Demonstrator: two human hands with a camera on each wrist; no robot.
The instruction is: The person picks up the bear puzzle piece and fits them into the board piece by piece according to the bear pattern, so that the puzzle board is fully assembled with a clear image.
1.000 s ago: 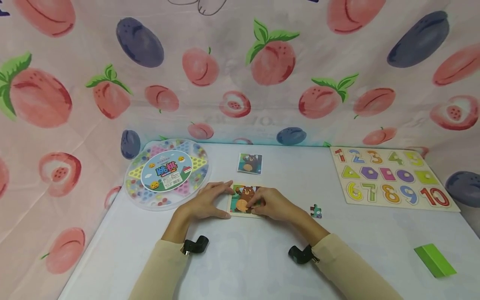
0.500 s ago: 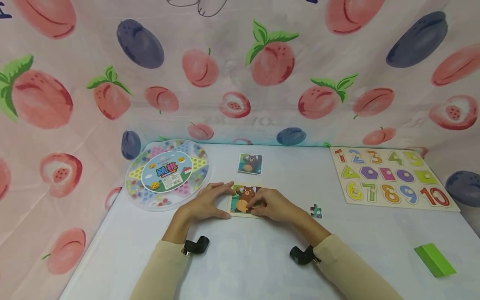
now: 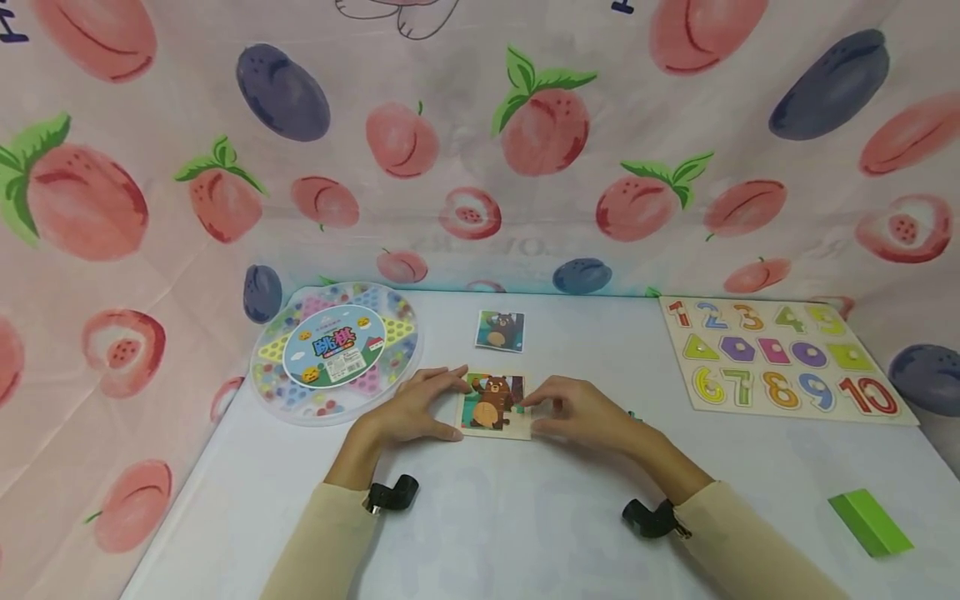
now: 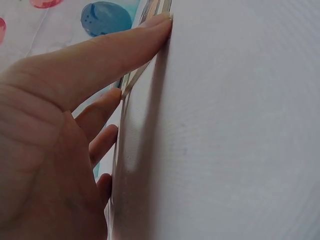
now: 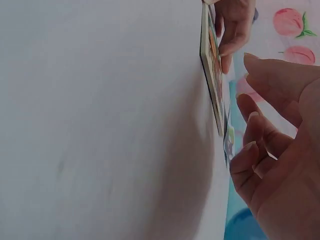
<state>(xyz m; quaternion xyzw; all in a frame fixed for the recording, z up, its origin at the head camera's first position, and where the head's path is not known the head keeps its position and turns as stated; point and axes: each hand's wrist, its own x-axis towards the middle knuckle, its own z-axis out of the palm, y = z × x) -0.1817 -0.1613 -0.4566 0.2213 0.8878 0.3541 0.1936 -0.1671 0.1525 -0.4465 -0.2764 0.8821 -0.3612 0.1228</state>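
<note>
A small wooden jigsaw puzzle (image 3: 490,403) with a brown bear picture lies on the white table; bare wood shows at its lower right corner. My left hand (image 3: 405,408) holds its left side, thumb at the near corner and index finger at the far one. In the left wrist view the thumb (image 4: 115,52) presses against the puzzle's edge. My right hand (image 3: 581,410) hovers beside the puzzle's right edge, fingers loosely bent. Nothing shows between those fingers in the right wrist view. Behind the right wrist a loose puzzle piece (image 3: 634,416) is mostly hidden.
A bear picture card (image 3: 500,332) lies beyond the puzzle. At left is a round Chinese checkers set (image 3: 335,350), close to my left hand. A number-and-shape board (image 3: 783,357) lies at the back right, a green block (image 3: 871,522) nearer at right.
My right hand has drawn back rightward off the puzzle, uncovering its right side, and its forearm now covers most of the loose piece. The left hand stays in place.
</note>
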